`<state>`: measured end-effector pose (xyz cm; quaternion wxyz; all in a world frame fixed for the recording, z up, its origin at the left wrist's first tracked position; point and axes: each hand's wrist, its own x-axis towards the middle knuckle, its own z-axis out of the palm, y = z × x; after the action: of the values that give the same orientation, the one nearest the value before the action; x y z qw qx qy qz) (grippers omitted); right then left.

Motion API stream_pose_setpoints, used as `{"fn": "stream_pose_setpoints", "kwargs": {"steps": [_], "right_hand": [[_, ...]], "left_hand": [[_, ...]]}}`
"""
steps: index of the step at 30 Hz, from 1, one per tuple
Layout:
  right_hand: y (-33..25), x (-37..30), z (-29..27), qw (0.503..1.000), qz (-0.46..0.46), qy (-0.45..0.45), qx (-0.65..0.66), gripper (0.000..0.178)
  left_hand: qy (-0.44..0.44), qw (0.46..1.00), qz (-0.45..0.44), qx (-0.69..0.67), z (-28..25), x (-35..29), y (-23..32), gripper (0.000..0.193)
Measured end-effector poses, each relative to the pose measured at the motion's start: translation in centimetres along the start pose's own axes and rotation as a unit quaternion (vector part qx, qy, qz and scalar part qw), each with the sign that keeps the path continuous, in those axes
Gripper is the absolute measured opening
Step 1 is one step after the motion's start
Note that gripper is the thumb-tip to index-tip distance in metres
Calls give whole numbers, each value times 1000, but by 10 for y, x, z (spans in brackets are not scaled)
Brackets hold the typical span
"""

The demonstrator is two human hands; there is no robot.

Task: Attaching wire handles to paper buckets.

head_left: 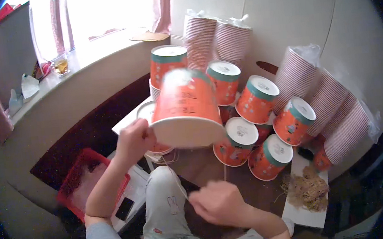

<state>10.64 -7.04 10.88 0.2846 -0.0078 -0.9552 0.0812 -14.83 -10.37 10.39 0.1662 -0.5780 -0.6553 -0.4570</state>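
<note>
1. Just above the middle of the frame, the left hand (134, 142) grasps an orange paper bucket (187, 103), its fingers closed on the rim's left side. The rim likely serves as a ready edge for one hand, leaving the other free.
2. The bucket is raised and tilted, base up, its open mouth turned toward the wearer.
3. At lower centre, the right hand (222, 204) is clenched. A thin cord (174, 174) reaches its fingers, which seem to pinch it, though blur hides the exact grip.
4. Other orange buckets (257, 100), right of centre, stand upside down, probably because the wide rim gives steadier footing.
5. At lower right, a tangle of tan cord (308, 190) lies on a narrow white surface (306, 219), presumably within easy reach.
</note>
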Motion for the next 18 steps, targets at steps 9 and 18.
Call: {"fn": "stream_pose_setpoints", "kwargs": {"steps": [9,18], "right_hand": [[59,76,129,999,-35,-25,28,14],[103,78,182,986,97,-131,37,24]], "left_hand": [[172,960,66,209,32,-8,-132,13],[168,961,67,211,74,-17,-170,10]]}}
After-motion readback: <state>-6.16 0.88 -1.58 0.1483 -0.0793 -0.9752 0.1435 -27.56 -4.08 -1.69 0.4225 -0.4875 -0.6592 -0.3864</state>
